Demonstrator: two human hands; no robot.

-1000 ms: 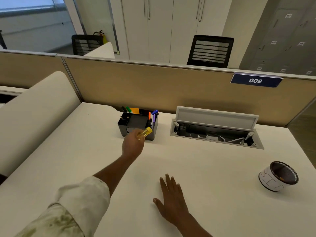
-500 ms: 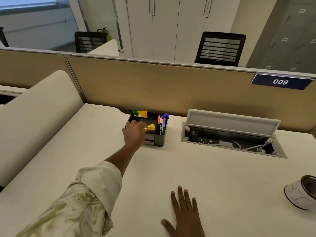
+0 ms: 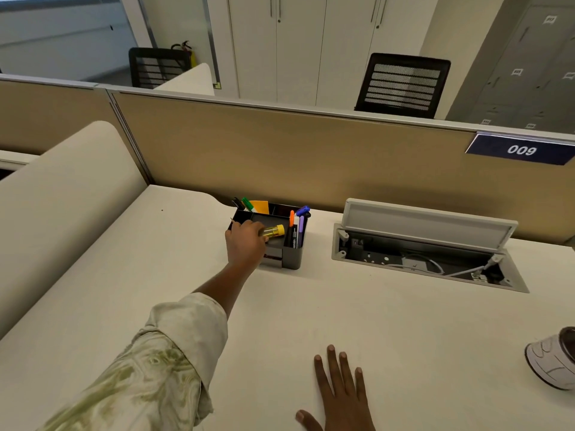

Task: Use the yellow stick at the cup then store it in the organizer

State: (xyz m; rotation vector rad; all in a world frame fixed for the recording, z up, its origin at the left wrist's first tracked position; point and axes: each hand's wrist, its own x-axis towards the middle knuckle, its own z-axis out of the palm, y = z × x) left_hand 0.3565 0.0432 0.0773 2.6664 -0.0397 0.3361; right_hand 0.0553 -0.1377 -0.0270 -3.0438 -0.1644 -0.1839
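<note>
The left hand (image 3: 245, 244) grips the yellow stick (image 3: 273, 231) — capped end jutting over the organizer (image 3: 294, 255).

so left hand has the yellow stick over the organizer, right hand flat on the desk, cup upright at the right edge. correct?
One error: the cup isn't upright; the head view shows it tipped on its side. The rest holds: left hand holds the yellow stick over the organizer, right hand flat on the desk.
</note>
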